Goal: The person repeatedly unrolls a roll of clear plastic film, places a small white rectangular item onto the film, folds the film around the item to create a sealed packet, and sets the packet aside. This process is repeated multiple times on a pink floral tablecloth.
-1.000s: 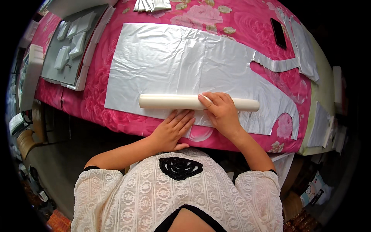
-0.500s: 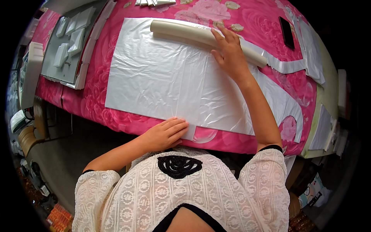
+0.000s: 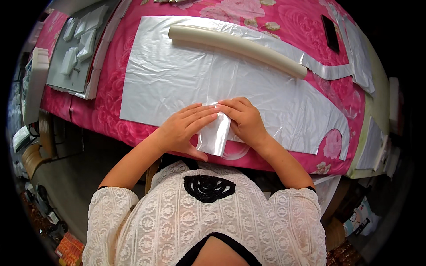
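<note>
Pink floral table, roll now left at far edge, left hand and right hand together pinching plastic sheet fold.

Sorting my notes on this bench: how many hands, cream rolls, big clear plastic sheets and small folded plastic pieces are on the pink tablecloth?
Hands: 2 (left hand, right hand)
Cream roll: 1
Clear plastic sheet: 1
Small folded plastic piece: 1
Total: 5
</note>
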Tool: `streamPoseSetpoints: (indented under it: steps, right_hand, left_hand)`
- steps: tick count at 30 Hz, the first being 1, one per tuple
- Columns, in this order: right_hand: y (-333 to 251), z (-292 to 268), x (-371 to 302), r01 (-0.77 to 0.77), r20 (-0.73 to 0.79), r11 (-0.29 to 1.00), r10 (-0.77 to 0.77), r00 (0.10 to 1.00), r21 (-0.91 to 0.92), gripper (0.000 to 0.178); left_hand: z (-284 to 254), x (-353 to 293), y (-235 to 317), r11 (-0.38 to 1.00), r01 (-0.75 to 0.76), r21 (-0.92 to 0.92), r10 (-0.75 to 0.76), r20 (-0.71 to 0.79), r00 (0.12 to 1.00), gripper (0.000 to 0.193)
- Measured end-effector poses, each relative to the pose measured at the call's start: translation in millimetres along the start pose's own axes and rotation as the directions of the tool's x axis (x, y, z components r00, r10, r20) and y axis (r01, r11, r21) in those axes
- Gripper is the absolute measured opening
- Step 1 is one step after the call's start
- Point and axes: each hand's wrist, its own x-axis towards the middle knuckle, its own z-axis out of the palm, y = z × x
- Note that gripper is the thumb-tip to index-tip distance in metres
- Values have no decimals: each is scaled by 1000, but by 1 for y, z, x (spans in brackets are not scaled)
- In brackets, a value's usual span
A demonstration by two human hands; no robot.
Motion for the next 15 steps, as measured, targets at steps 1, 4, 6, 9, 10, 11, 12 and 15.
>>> streamPoseSetpoints:
  steps: [1, 4, 6, 9, 10, 11, 12, 15]
  right_hand:
    - [-1, -1, 1, -24, -21, 999, 25, 999, 29, 33]
    - [-3, -2, -1, -33, -10, 999, 33, 999, 9, 30]
    - [-3, -6, -3, -56, 1, 998, 56, 998, -14, 29]
    - [4, -10, -2, -132, -7, 991, 133, 991, 30, 24]
    - [6, -11, 0, -166, -13, 985, 167, 986, 58, 23]
    - [7, -10, 5, -278, -51, 947, 289, 956, 159, 13]
    - [5, -13, 12, -434, 27, 880, 438, 899, 194, 13]
    - [7, -18, 31, -729, 201, 623, 705, 680, 285, 22]
  left_hand:
    - [1, 1, -8, 995, 5, 96, -11, 67, 998, 68]
    - [11, 0, -18, 970, 8, 245, -27, 72, 997, 63]
    - [16, 4, -19, 978, 57, 198, -60, 11, 998, 56]
    - [10, 11, -15, 977, 215, 17, -215, -10, 977, 49]
    - [8, 17, -12, 962, 265, -70, -268, -50, 962, 43]
    - [6, 21, -10, 887, 435, -154, -442, -15, 897, 44]
    - [5, 25, -8, 775, 590, -226, -599, 33, 800, 45]
    - [17, 36, -8, 682, 571, -458, -698, -175, 694, 51]
